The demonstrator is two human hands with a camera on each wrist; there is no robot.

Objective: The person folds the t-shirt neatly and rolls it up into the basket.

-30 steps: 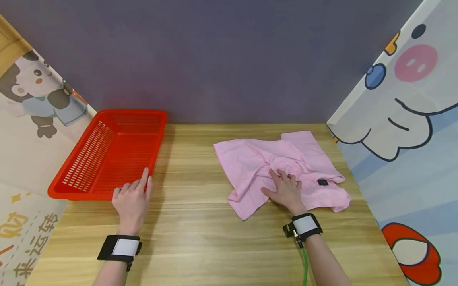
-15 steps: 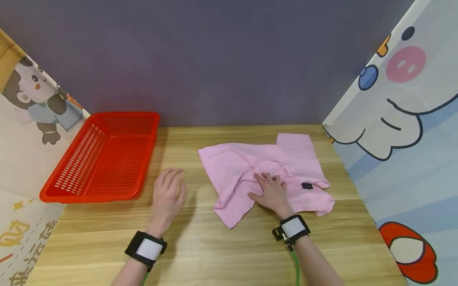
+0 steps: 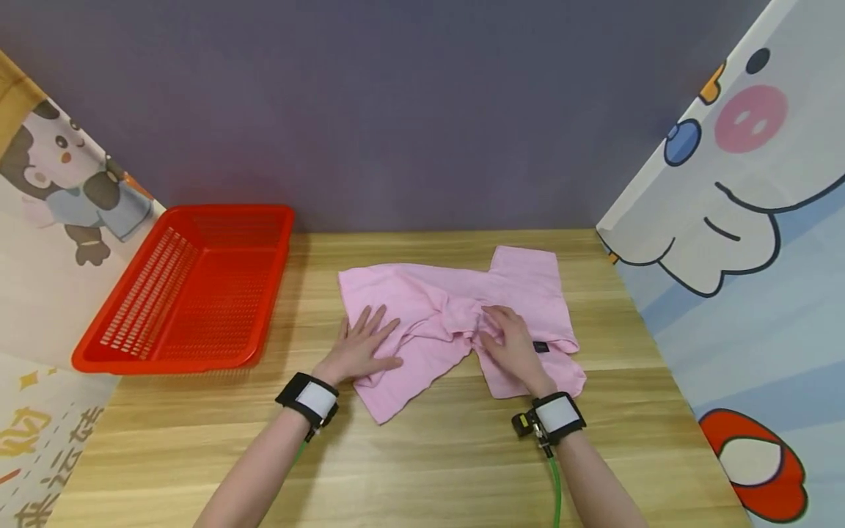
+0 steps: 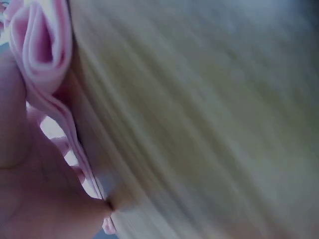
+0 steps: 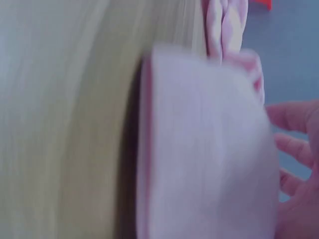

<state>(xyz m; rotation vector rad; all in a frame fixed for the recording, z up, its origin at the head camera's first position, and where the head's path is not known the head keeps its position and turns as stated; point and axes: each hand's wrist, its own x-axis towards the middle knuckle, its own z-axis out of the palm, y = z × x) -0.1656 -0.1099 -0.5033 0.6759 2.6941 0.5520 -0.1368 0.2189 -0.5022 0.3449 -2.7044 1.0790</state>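
Observation:
A crumpled pink garment with a small black tag lies on the table. Its exact kind is not plain. My left hand rests on its left part with fingers spread. At the bunched middle, my right hand touches the cloth with bent fingers, the thumb held apart from the forefinger. The left wrist view has a rolled fold of the garment beside the palm. In the right wrist view, a blurred flap of the garment stands before the fingers and hides part of the hand.
A red plastic basket with slotted sides stands on the left of the wooden table. A grey wall rises behind. Printed panels flank both sides. Green cables trail from the wrist bands.
My left hand has left the basket's rim and moved right onto the garment. The garment has shifted left and bunched in the middle, and my right hand's fingers have drawn in from their spread.

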